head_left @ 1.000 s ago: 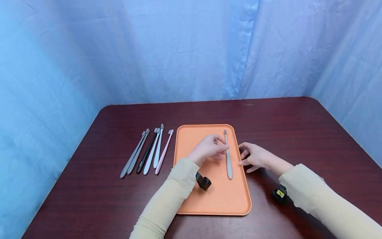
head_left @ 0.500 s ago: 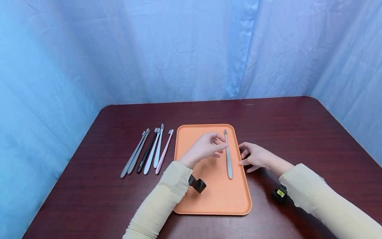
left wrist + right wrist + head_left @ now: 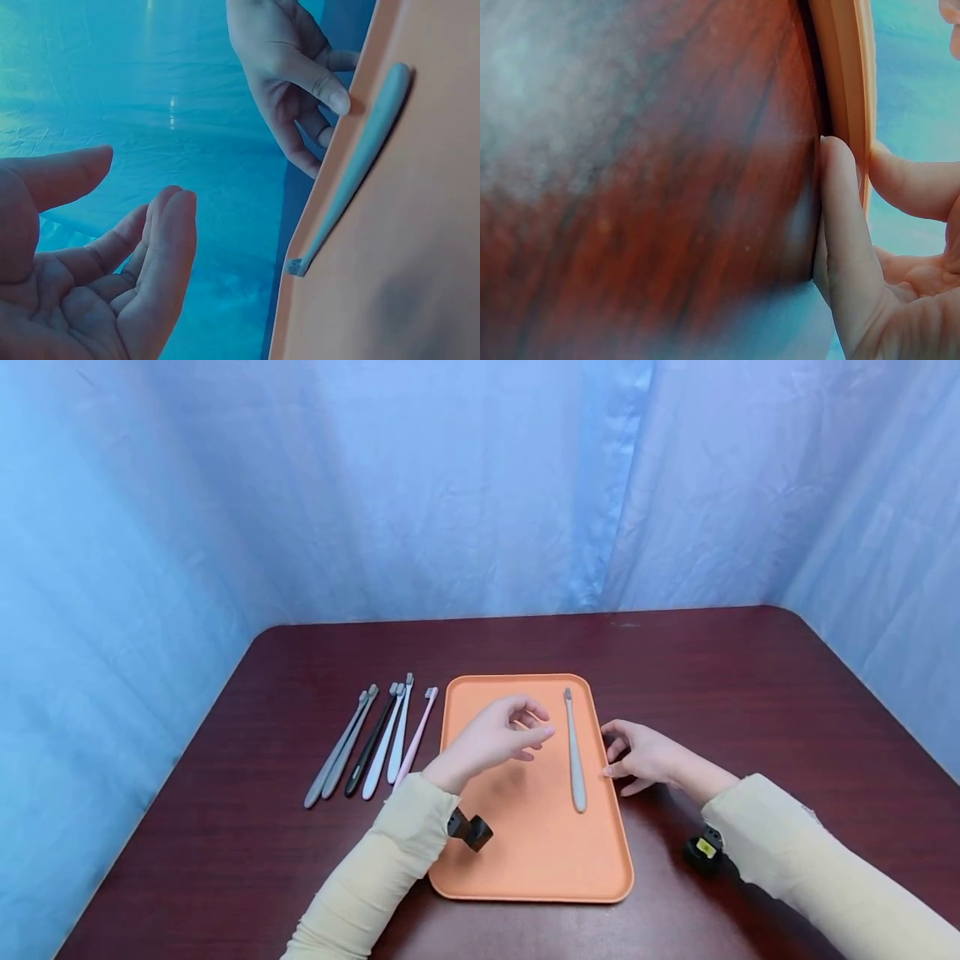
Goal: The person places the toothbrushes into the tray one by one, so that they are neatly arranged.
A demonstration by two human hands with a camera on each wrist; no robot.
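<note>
Only the head view showed six spare toothbrushes (image 3: 372,739) on the worktop (image 3: 225,827). The left hand (image 3: 495,739) hovered open and empty above the orange tray (image 3: 525,860). The grey toothbrush (image 3: 573,752) lay on it. The right hand (image 3: 645,756), fingers relaxed, touched the tray's edge.

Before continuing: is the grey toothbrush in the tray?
In: the grey toothbrush lies flat inside the orange plastic tray, untouched.

Tray (image 3: 525,868) sits mid-counter (image 3: 750,693). One toothbrush (image 3: 574,760) lies in the tray near its right edge. Five more toothbrushes (image 3: 375,743) lie side by side on the counter, just left of the tray.
</note>
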